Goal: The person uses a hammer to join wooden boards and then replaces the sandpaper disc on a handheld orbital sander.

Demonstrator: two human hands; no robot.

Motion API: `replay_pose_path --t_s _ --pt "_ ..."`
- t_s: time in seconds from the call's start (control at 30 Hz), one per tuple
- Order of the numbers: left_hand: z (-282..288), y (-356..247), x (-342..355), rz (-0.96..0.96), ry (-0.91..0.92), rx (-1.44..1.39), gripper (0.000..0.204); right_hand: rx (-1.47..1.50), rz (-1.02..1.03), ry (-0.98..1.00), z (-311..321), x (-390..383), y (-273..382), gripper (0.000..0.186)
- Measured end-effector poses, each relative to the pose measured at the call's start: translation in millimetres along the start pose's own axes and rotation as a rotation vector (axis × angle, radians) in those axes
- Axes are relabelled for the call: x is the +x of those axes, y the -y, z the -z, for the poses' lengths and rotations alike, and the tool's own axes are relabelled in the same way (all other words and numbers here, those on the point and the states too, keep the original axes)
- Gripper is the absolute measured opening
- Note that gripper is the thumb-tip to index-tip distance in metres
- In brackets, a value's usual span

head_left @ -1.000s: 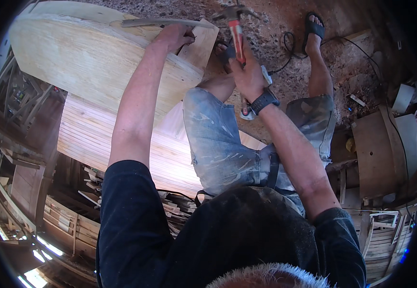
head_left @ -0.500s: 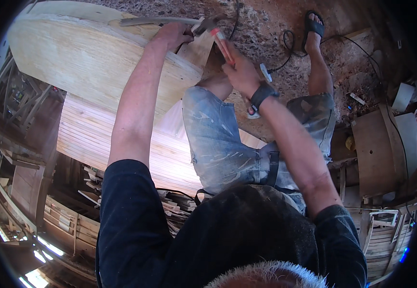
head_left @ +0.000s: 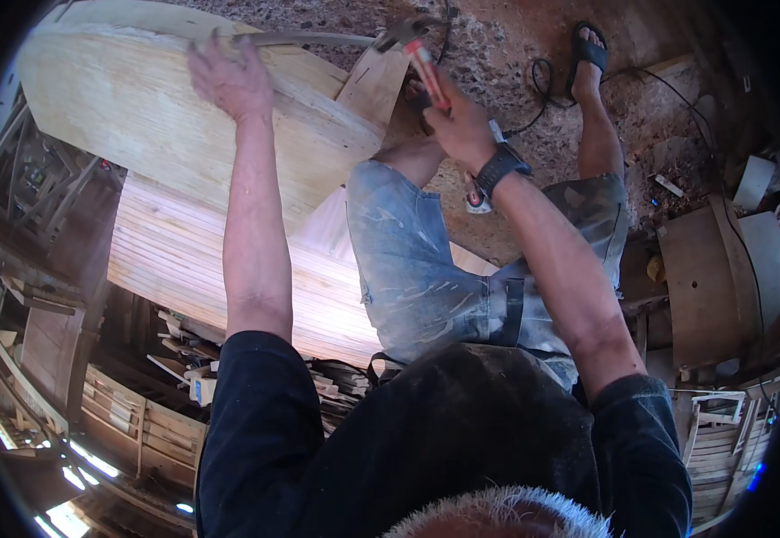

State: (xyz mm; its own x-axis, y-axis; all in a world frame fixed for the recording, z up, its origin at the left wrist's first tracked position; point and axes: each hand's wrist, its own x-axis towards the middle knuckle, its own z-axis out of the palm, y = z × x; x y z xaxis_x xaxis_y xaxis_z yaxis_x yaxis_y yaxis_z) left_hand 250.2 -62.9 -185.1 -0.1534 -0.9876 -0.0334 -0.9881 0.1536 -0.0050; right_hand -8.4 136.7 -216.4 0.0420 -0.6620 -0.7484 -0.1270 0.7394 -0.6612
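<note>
My right hand (head_left: 461,127) grips a claw hammer (head_left: 421,65) by its red handle. The dark hammer head is by the right end of a thin curved strip (head_left: 313,39); whether it touches cannot be told. With fingers spread, my left hand (head_left: 231,82) is at the strip's other end, over the edge of a large pale plywood panel (head_left: 130,108). No object shows in that hand. A smaller wood piece (head_left: 375,85) angles down from the panel's right end, under the hammer.
Below the panel is a slatted wooden surface (head_left: 174,238). A black cable (head_left: 542,85) loops over the debris-strewn ground (head_left: 497,54) near my sandalled foot (head_left: 589,49). Brown boards (head_left: 708,278) stand at the right, and scrap wood (head_left: 340,394) is piled beside me.
My left hand has left the strip's right end and moved left along the panel edge, its fingers now spread. The hammer, still in my right hand, has shifted slightly.
</note>
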Motion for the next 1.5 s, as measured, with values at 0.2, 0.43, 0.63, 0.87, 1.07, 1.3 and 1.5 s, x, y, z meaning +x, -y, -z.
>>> replay_pose_path --t_s 0.2,0.43,0.63,0.87,1.07,1.3,1.5 --pt "-7.0 14.4 -19.0 0.39 -0.052 -0.164 0.069 0.194 0.114 -0.484 -12.4 -11.1 -1.2 0.073" --pt "-10.1 12.5 -24.8 0.409 -0.09 -0.2 0.068 0.088 0.034 -0.066 -0.7 -4.2 -2.2 0.071" --pt "-8.2 12.9 -24.3 0.412 -0.1 -0.203 0.068 0.19 -0.068 -0.233 -16.7 -22.3 16.0 0.07" --pt "-9.5 14.1 -25.1 0.417 -0.106 -0.207 0.069 0.058 0.104 -0.108 -6.1 -0.4 5.8 0.07" --pt "-9.4 14.6 -24.4 0.408 -0.114 -0.181 0.067 0.052 -0.048 -0.163 -19.3 -11.3 7.8 0.069" --pt "-8.8 13.8 -24.7 0.414 -0.116 -0.209 0.068 0.078 0.224 -0.203 -4.3 -2.1 5.5 0.07" --pt "-8.4 14.5 -24.7 0.43 -0.112 -0.22 0.069 -0.139 -0.18 0.188 -25.9 -13.0 11.6 0.073"
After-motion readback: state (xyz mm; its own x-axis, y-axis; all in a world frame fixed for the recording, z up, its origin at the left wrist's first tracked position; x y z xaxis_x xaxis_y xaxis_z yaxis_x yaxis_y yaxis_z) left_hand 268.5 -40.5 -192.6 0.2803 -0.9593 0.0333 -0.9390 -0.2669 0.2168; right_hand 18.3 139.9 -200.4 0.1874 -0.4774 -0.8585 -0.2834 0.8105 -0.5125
